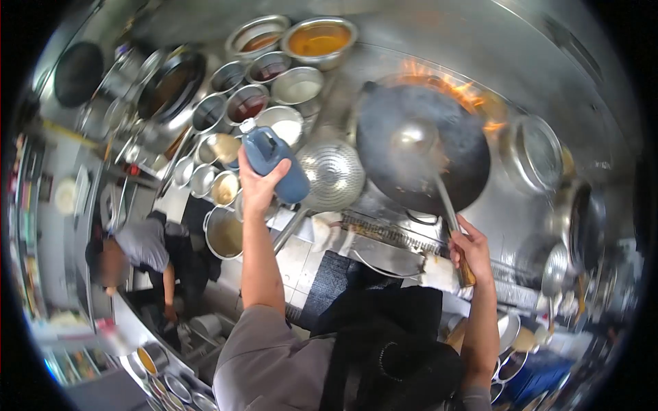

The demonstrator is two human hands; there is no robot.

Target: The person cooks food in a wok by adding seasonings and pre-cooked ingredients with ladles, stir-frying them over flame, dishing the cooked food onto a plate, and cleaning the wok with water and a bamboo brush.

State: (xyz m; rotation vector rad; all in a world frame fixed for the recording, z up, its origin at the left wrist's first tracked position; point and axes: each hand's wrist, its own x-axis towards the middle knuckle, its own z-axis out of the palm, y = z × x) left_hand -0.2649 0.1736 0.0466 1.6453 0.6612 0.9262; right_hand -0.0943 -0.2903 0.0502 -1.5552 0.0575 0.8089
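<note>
My left hand [259, 179] is wrapped round a dark blue plastic jug [282, 168] with a white cap, held tilted beside the perforated strainer [332, 175]. In my right hand [471, 250] is the wooden handle of a metal ladle [415, 137]. The ladle's bowl is inside a large dark wok [384, 123], over small bits of food blurred by steam. Orange flames [445, 89] rise along the wok's far rim.
Metal bowls of sauces and liquids [319, 40] stand behind and left of the strainer. A covered round pot [538, 154] is right of the wok. At the far left a co-worker [144, 250] bends over a counter. A deep pot [224, 233] is below the bowls.
</note>
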